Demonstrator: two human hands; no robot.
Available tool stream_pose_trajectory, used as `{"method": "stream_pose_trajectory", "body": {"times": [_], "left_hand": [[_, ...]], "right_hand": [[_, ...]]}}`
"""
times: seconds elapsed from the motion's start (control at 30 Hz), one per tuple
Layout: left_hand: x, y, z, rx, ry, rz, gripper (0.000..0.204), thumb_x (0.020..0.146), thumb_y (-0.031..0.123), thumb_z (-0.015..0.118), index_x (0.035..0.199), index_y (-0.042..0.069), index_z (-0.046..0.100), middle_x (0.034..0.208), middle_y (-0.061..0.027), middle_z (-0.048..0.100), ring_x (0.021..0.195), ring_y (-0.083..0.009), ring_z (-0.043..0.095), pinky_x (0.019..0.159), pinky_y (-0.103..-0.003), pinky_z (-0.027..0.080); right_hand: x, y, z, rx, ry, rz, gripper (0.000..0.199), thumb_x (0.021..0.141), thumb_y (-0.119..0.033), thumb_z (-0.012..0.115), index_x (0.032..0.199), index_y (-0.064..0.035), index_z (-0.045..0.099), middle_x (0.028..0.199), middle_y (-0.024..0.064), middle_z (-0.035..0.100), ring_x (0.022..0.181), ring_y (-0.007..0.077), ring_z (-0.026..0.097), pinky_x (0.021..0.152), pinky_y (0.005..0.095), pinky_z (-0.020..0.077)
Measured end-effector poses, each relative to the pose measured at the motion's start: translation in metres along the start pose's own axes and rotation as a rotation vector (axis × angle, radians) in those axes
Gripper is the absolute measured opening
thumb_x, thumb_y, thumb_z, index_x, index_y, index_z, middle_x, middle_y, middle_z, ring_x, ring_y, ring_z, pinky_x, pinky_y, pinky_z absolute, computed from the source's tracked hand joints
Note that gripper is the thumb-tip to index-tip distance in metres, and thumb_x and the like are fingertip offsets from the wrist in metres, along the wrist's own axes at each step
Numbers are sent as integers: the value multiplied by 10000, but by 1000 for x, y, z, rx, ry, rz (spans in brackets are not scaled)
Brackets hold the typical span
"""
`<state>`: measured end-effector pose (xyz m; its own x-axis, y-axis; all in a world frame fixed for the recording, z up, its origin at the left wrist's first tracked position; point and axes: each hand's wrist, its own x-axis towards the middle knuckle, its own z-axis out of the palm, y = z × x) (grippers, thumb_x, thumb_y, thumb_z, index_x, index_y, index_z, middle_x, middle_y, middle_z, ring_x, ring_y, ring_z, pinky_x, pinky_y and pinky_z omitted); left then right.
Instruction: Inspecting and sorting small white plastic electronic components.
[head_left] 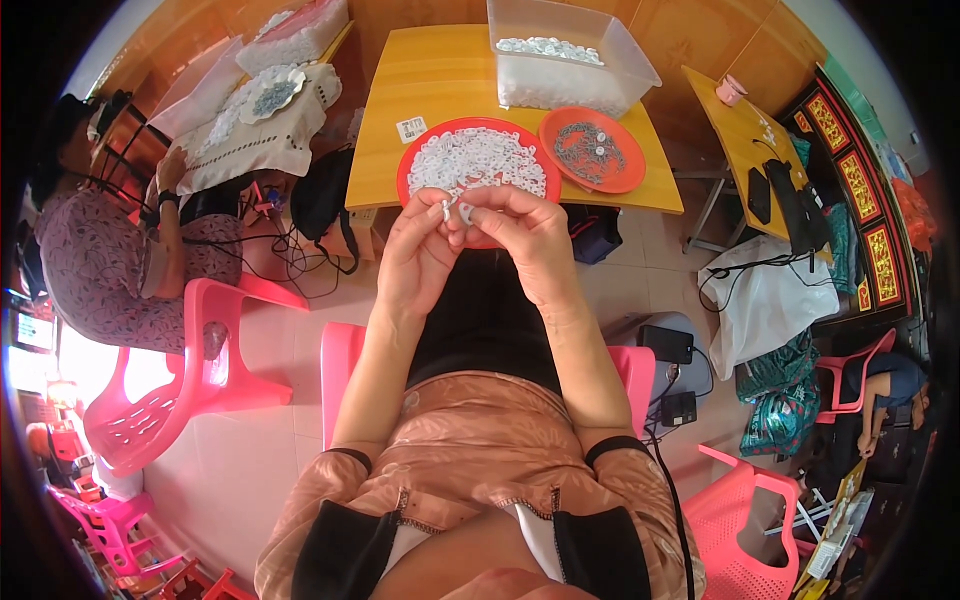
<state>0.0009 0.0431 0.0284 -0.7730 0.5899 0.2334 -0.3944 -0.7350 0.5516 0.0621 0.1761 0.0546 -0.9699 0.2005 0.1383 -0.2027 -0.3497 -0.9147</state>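
Both hands meet over the near rim of a red plate (pixel 404 178) heaped with small white plastic pieces (pixel 475 160). My left hand (pixel 415 250) is closed in a pinch on a small white plastic piece (pixel 447 210). Close beside it, my right hand (pixel 530 240) pinches a small pale piece (pixel 465 212) between thumb and forefinger. The two pieces are nearly touching; fingers hide part of both, so their exact shape cannot be made out. Right of the red plate, an orange-red plate (pixel 628 150) holds many small grey metal parts (pixel 588 152) with a few whitish ones among them.
A clear plastic bin (pixel 630 75) of white pieces stands at the back of the yellow table (pixel 420 70). To the left, another person (pixel 120 245) sits at a cloth-covered table by a pink chair (pixel 215 350). Cables and a white bag (pixel 765 300) lie at right.
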Motion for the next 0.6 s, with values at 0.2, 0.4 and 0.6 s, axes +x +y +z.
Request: {"method": "stream_pose_trajectory", "body": {"times": [0.2,0.4,0.6], "left_hand": [[-2,2,3,-114,14,-42,133,930,117,464,1032,36,492,809,-24,502,690,-114,481,713,-271,439],[-4,-1,7,-151,18,-81,127,932,119,455,1037,50,481,789,-11,488,680,-107,476,703,-277,438],[-6,-4,6,-255,46,-133,115,934,122,441,1023,56,467,772,5,476,675,-104,468,694,-290,435]], "right_hand": [[-7,-11,4,-156,-92,-106,228,846,29,594,1069,76,609,906,79,651,813,131,638,753,248,539],[-6,-14,-4,-210,-98,-56,238,828,26,623,1059,84,615,888,78,660,783,126,646,711,236,540],[-8,-24,-8,-188,-202,-81,228,820,24,633,1041,79,627,931,100,667,774,132,654,697,237,548]]}}
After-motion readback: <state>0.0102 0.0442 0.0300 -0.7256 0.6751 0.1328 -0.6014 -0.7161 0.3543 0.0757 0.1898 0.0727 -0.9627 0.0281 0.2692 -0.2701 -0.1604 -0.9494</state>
